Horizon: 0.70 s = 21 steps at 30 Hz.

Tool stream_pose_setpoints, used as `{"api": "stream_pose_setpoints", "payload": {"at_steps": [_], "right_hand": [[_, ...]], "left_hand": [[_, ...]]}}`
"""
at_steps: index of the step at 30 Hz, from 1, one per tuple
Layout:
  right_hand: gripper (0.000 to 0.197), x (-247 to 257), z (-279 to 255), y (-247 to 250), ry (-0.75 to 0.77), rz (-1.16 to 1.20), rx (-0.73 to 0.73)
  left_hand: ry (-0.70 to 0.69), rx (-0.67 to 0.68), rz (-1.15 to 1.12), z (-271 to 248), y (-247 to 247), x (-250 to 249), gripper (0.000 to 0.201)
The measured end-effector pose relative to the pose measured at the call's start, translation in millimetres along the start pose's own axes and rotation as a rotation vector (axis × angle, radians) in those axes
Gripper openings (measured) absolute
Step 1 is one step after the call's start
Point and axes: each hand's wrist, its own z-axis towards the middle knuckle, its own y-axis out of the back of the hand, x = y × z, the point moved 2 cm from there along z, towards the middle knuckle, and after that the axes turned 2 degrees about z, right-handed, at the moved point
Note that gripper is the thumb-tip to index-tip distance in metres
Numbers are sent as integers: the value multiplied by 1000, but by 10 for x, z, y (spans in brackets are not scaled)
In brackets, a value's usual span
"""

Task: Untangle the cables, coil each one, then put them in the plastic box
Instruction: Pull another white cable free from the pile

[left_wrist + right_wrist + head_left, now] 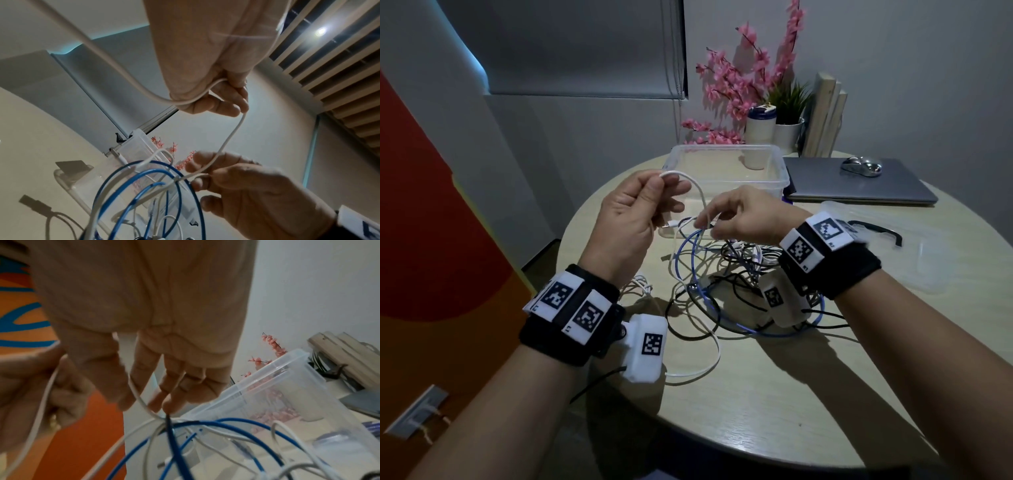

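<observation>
Both hands up over the round bench [756,394]. My left hand [633,219] has its grip closed on the white cable [697,192]: thumb and forefinger pinch it just behind its end, the other fingers curled in. From there the cable arcs over and drops to my right hand [739,219], whose fingertips [197,158] pinch the same strand lower down; the remaining right fingers hang loosely extended.

Under the right hand the white cable runs into the tangle [736,274] on the bench, mixed with a blue cable [698,260] and black cables [726,284]. Blue loops are lifted partway with the white strand. More white cable loops lie near my left wrist.

Clear plastic box [726,164] sits open at the far side of the bench, just beyond the hands. I see no cable in it. Its lid [914,246] lies to the right, beside a closed laptop [859,185] carrying a mouse [861,166].
</observation>
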Motion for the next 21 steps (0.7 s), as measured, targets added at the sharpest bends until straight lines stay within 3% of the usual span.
{"api": "stream_pose_setpoints", "payload": {"at_steps": [2, 7, 9, 12, 18, 21], "right_hand": [[12, -45, 12, -6, -19, -105, -30], [16, -101, 58, 46, -25, -164, -224], [16, -80, 53, 108, 2, -90, -304], [15, -26, 53, 207, 26, 34, -375], [17, 73, 24, 300, 32, 398, -453], [18, 62, 14, 287, 74, 452, -505]], "left_hand": [[-32, -11, -10, 5, 13, -21, 24], [-51, -80, -41, 20, 73, -63, 28], [-9, -127, -15, 33, 100, -51, 24], [84, -178, 205, 21, 122, 10, 21], [220, -130, 409, -25, 86, 205, 20], [289, -150, 428, -19, 102, 258, 21]]}}
